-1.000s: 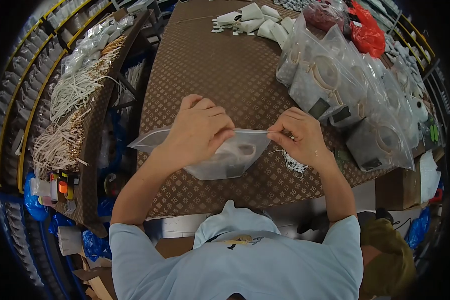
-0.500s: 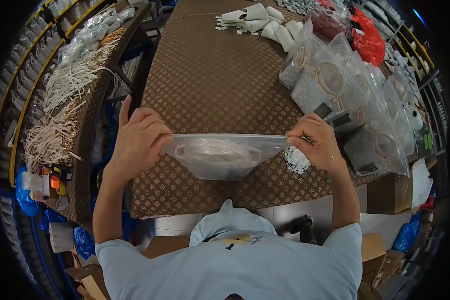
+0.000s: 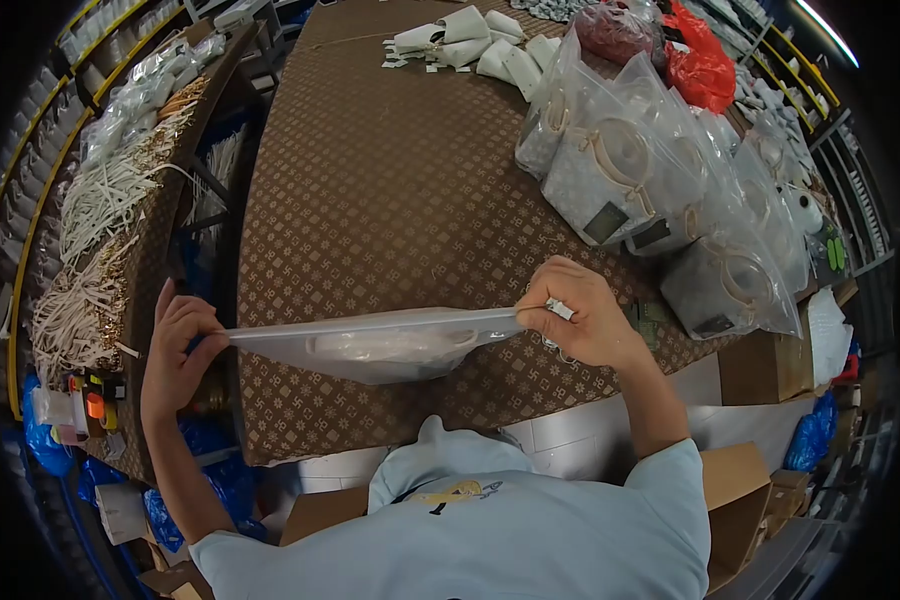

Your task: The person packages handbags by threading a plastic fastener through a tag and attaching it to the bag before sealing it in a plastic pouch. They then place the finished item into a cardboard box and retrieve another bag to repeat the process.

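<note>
A clear plastic zip bag point(image 3: 270, 342) is stretched sideways between my two hands above the near part of the table. Inside it sits a pale handbag point(image 3: 395, 350) with a rounded handle, blurred by the plastic. My left hand point(image 3: 178, 350) pinches the left end of the bag's top edge between thumb and fingers. At the right end of that edge, my right hand point(image 3: 585, 315) grips with thumb and forefinger, a little higher than the left. White string on the table shows partly behind my right fingers.
Several bagged handbags point(image 3: 610, 170) stand at the right of the patterned brown table point(image 3: 390, 170). White bag pieces point(image 3: 470, 45) lie at the far end, near a red plastic bag point(image 3: 700, 60). Strap bundles point(image 3: 100, 220) cover a side bench at left. An open cardboard box point(image 3: 740, 500) stands lower right.
Both hands and the zip bag have moved left and lower in view. The bag's top edge now tilts, its right end higher. The view itself has shifted.
</note>
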`<act>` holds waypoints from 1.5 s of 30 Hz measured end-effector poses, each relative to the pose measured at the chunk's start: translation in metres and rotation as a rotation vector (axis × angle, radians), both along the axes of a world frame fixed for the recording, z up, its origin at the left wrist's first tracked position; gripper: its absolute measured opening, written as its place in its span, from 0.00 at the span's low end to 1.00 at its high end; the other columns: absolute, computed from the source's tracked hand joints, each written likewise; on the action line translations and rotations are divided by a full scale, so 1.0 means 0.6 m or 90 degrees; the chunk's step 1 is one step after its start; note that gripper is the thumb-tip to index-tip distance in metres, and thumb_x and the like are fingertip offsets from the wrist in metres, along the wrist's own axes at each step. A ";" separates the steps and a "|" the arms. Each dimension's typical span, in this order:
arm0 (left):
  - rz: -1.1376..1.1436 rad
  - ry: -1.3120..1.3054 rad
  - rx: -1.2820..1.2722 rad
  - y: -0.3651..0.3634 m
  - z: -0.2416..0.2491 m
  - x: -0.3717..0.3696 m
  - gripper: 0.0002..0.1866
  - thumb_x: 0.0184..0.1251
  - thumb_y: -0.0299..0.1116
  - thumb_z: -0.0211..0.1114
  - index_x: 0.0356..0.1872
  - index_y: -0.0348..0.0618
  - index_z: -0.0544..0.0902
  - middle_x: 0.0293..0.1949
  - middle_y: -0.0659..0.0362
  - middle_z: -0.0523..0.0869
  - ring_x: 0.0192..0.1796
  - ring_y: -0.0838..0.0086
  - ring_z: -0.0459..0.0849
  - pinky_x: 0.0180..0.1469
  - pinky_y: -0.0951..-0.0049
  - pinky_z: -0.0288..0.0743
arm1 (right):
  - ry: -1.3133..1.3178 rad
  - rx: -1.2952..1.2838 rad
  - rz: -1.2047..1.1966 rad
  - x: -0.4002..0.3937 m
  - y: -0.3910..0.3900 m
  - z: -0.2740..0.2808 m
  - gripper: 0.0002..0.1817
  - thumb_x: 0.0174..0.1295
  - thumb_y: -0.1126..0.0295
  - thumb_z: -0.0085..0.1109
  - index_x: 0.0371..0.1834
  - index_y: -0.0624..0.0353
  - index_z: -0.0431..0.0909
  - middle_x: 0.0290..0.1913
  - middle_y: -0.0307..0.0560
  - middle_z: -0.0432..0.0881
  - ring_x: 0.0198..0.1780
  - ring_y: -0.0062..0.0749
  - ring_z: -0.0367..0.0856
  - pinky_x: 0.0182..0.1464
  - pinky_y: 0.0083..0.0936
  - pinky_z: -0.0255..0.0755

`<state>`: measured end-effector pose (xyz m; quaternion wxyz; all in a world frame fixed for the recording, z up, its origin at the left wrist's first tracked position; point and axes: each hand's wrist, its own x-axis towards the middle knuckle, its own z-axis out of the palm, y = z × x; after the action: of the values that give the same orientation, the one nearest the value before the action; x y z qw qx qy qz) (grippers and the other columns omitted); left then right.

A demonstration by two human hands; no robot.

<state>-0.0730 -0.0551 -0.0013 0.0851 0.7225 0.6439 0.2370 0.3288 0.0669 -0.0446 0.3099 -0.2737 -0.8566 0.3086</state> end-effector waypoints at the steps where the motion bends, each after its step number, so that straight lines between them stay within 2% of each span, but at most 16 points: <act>1: 0.007 -0.022 -0.011 0.002 -0.001 -0.004 0.09 0.53 0.31 0.66 0.22 0.39 0.76 0.27 0.60 0.78 0.44 0.67 0.78 0.73 0.55 0.42 | 0.002 -0.004 0.001 -0.001 0.001 0.001 0.05 0.51 0.73 0.65 0.26 0.59 0.77 0.25 0.41 0.77 0.31 0.35 0.75 0.33 0.29 0.69; 6: -0.014 -0.229 0.020 0.001 -0.043 -0.063 0.11 0.60 0.36 0.62 0.28 0.37 0.77 0.33 0.58 0.79 0.45 0.68 0.77 0.70 0.56 0.50 | -0.010 -0.088 0.036 0.018 0.013 -0.017 0.12 0.50 0.68 0.68 0.34 0.59 0.77 0.36 0.42 0.80 0.41 0.34 0.77 0.43 0.29 0.72; 8: -0.010 -0.331 0.058 -0.009 -0.094 -0.088 0.13 0.63 0.38 0.59 0.33 0.36 0.78 0.38 0.57 0.80 0.46 0.68 0.77 0.69 0.56 0.54 | 0.171 -0.252 0.110 0.025 0.020 -0.043 0.32 0.46 0.62 0.72 0.54 0.59 0.70 0.56 0.46 0.73 0.60 0.36 0.69 0.60 0.33 0.65; 9: 0.136 -0.555 0.123 -0.013 -0.137 -0.097 0.16 0.66 0.41 0.56 0.41 0.36 0.77 0.43 0.56 0.79 0.49 0.68 0.77 0.68 0.58 0.56 | 0.111 -0.337 0.134 0.023 0.022 -0.058 0.52 0.41 0.56 0.75 0.68 0.58 0.54 0.69 0.48 0.56 0.70 0.38 0.54 0.69 0.39 0.52; 11: 0.273 -0.815 0.110 0.004 -0.220 -0.079 0.22 0.69 0.45 0.52 0.53 0.37 0.73 0.51 0.55 0.76 0.53 0.66 0.75 0.65 0.61 0.61 | -0.018 -0.186 0.071 -0.020 -0.004 -0.157 0.55 0.41 0.54 0.74 0.71 0.57 0.50 0.70 0.49 0.53 0.72 0.39 0.51 0.69 0.39 0.51; 15: 0.241 -0.869 -0.043 0.058 -0.368 0.017 0.25 0.69 0.50 0.51 0.56 0.39 0.71 0.53 0.54 0.75 0.54 0.65 0.75 0.58 0.64 0.68 | -0.026 -0.228 0.009 -0.111 -0.036 -0.253 0.44 0.45 0.57 0.69 0.67 0.51 0.59 0.67 0.47 0.60 0.65 0.43 0.62 0.63 0.37 0.62; 17: -0.028 -1.032 -0.133 0.082 -0.385 0.016 0.27 0.70 0.51 0.48 0.60 0.39 0.67 0.57 0.52 0.72 0.58 0.63 0.72 0.60 0.62 0.67 | -0.058 -0.257 -0.028 -0.100 -0.040 -0.262 0.39 0.46 0.59 0.67 0.65 0.49 0.63 0.65 0.45 0.64 0.62 0.44 0.67 0.60 0.36 0.66; 19: -0.033 -1.102 -0.073 0.099 -0.338 0.054 0.27 0.71 0.50 0.47 0.61 0.40 0.66 0.58 0.52 0.72 0.58 0.63 0.72 0.61 0.60 0.65 | -0.029 -0.184 -0.089 -0.088 -0.035 -0.268 0.29 0.47 0.63 0.65 0.56 0.50 0.73 0.56 0.44 0.75 0.53 0.45 0.75 0.52 0.37 0.72; 21: 0.070 -0.899 0.047 0.114 -0.311 0.082 0.26 0.70 0.49 0.50 0.61 0.40 0.67 0.57 0.51 0.72 0.59 0.61 0.71 0.62 0.58 0.65 | 0.014 -0.140 -0.144 -0.046 -0.028 -0.265 0.23 0.48 0.65 0.64 0.50 0.54 0.76 0.50 0.47 0.77 0.49 0.46 0.77 0.49 0.37 0.73; 23: -0.033 -1.111 0.002 0.128 -0.301 0.097 0.25 0.69 0.46 0.53 0.60 0.38 0.67 0.56 0.51 0.73 0.59 0.62 0.72 0.62 0.58 0.65 | 0.042 -0.074 -0.250 0.012 -0.016 -0.236 0.16 0.49 0.69 0.63 0.44 0.59 0.79 0.43 0.51 0.81 0.45 0.47 0.79 0.47 0.35 0.74; 26: 0.214 -0.922 -0.138 0.160 -0.328 0.132 0.26 0.68 0.44 0.56 0.61 0.40 0.67 0.58 0.55 0.73 0.57 0.68 0.73 0.60 0.64 0.65 | 0.092 -0.049 -0.389 0.074 0.047 -0.225 0.17 0.48 0.72 0.66 0.44 0.58 0.79 0.43 0.52 0.81 0.46 0.44 0.80 0.48 0.32 0.73; 30: 0.130 -0.443 -0.266 0.194 -0.404 0.219 0.27 0.65 0.40 0.60 0.62 0.37 0.66 0.60 0.48 0.70 0.60 0.60 0.71 0.60 0.67 0.66 | 0.189 -0.100 -0.510 0.077 0.180 -0.268 0.22 0.48 0.64 0.67 0.48 0.56 0.78 0.47 0.53 0.80 0.50 0.47 0.77 0.51 0.33 0.71; 33: 0.093 -0.234 -0.274 0.200 -0.509 0.232 0.30 0.65 0.44 0.58 0.64 0.39 0.64 0.65 0.46 0.64 0.67 0.55 0.62 0.66 0.57 0.57 | 0.221 -0.111 -0.536 0.050 0.252 -0.275 0.23 0.48 0.69 0.67 0.49 0.62 0.76 0.45 0.54 0.80 0.48 0.43 0.78 0.50 0.30 0.71; 35: 0.121 0.157 -0.185 0.183 -0.539 0.268 0.31 0.66 0.49 0.53 0.66 0.44 0.62 0.68 0.48 0.58 0.71 0.53 0.53 0.70 0.47 0.42 | 0.236 -0.072 -0.552 0.028 0.302 -0.273 0.22 0.48 0.73 0.68 0.48 0.66 0.75 0.43 0.54 0.81 0.45 0.39 0.79 0.49 0.28 0.71; 38: 0.123 0.126 -0.160 0.175 -0.558 0.272 0.32 0.66 0.53 0.48 0.67 0.47 0.61 0.70 0.51 0.55 0.73 0.53 0.46 0.70 0.42 0.31 | 0.296 -0.082 -0.557 -0.017 0.375 -0.271 0.21 0.48 0.73 0.67 0.46 0.66 0.75 0.42 0.53 0.81 0.44 0.39 0.79 0.48 0.28 0.70; 45: 0.162 0.089 -0.141 0.177 -0.544 0.277 0.28 0.64 0.52 0.53 0.62 0.51 0.69 0.70 0.56 0.58 0.73 0.57 0.50 0.71 0.46 0.36 | 0.237 -0.149 -0.676 -0.121 0.643 -0.243 0.25 0.47 0.65 0.69 0.47 0.65 0.74 0.39 0.55 0.80 0.42 0.47 0.78 0.46 0.34 0.70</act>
<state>0.0931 0.0509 -0.3275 0.0880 0.6359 0.7568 0.1227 0.2563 0.4529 -0.1906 0.5358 -0.6397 -0.4929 0.2464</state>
